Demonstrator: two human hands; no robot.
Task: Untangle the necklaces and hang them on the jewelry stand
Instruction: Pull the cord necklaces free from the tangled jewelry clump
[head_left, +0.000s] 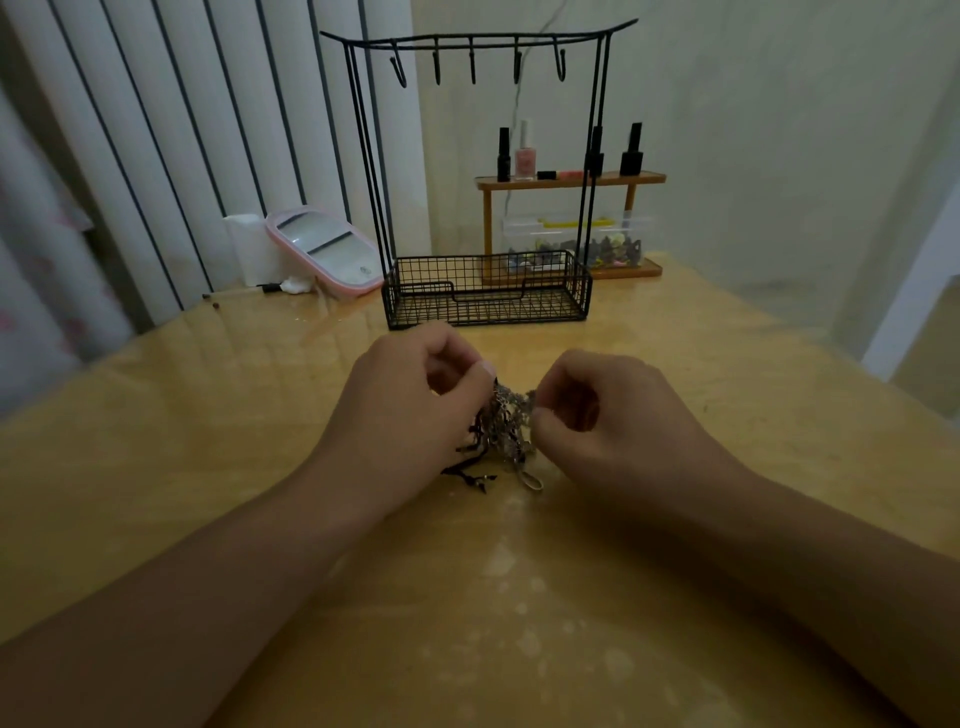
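Yellow table (208, 467) is seen under both forearms. One tangled clump of necklaces (501, 421) is held between the two hands, pinched from the left by the left hand (410, 415) and from the right by the right hand (618, 421). How many necklaces are in it cannot be counted. Its long axis runs up and down, loose ends trailing onto the table toward the person. Beyond the hands one black wire stand (488, 171) is set upright, five hooks (472, 65) bare, one basket (488, 291) at its base.
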